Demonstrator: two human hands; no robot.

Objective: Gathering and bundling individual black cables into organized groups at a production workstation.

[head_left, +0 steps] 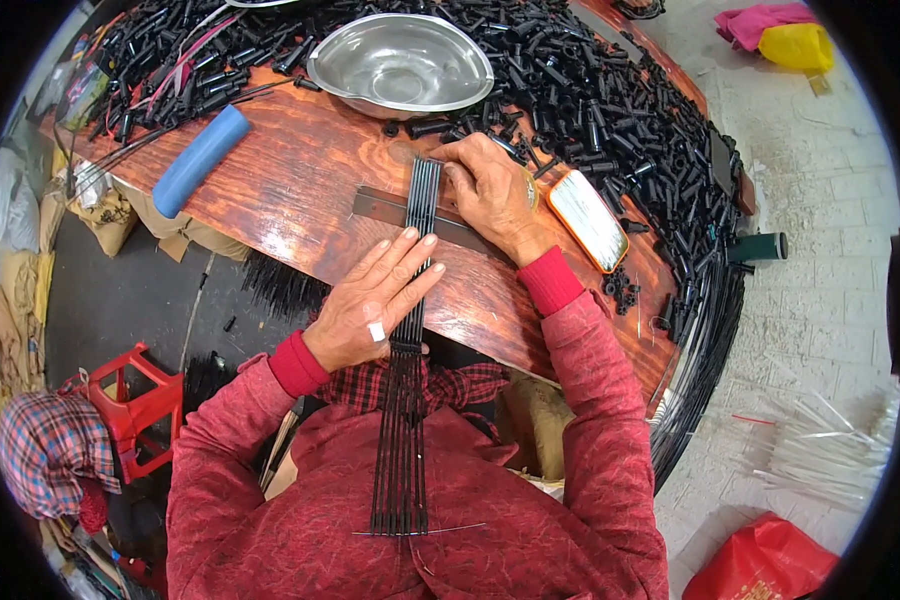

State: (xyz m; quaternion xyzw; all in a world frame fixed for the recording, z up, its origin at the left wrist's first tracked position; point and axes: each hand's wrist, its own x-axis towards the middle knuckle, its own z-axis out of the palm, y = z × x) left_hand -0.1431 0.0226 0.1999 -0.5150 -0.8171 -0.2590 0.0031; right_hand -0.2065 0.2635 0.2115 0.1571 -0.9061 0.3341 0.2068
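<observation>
A bundle of thin black rods lies side by side over the table's near edge, its near ends resting against my red top. My left hand is laid on the rods with its fingers stretched out flat. At the far end, my right hand has its fingers closed on the rod tips, thumb bent on their right side; the exact grip is partly hidden. Beneath the rods a flat dark metal strip crosses the wooden table. White tape sticks to the back of my left hand.
Black plastic tube pieces are heaped along the table's far and right sides. A metal bowl stands before the heap. Nearby are a blue cylinder and an orange-rimmed rectangular case. A red stool stands at the left on the floor.
</observation>
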